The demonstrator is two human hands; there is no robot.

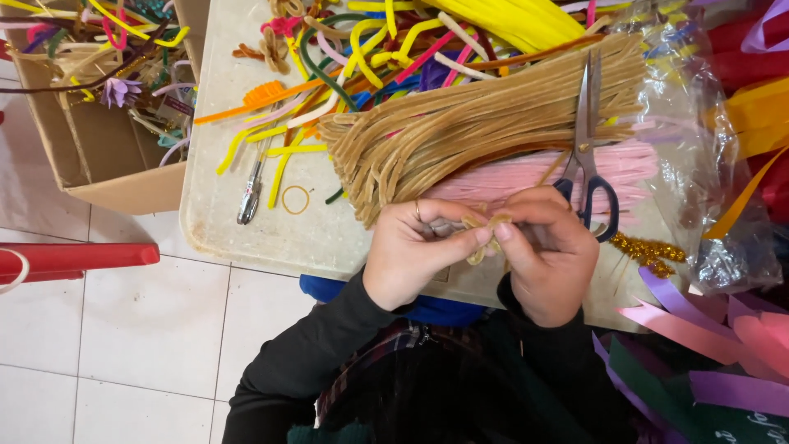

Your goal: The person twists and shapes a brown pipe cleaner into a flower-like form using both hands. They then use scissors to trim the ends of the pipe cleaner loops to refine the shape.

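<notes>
Most of the small tan pipe-cleaner piece [485, 230] is hidden between the fingertips of the left hand [411, 251] and right hand [546, 251]. The cardboard box [107, 177] and yellow pipe cleaners [518, 20] are cut off by the top edge.

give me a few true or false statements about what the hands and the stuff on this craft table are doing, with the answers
1. Both hands pinch a small tan fuzzy pipe-cleaner piece between them. True: the left hand and right hand meet on it.
2. The blue-handled steel scissors are held in the right hand. False: they lie on the bundles, untouched.
3. A bundle of tan pipe cleaners lies above a pink pipe-cleaner bundle. True.
4. The cardboard box sits to the right of the table. False: it stands at the left.
5. The yellow rubber band is round the left wrist. False: it lies on the beige table.
</notes>
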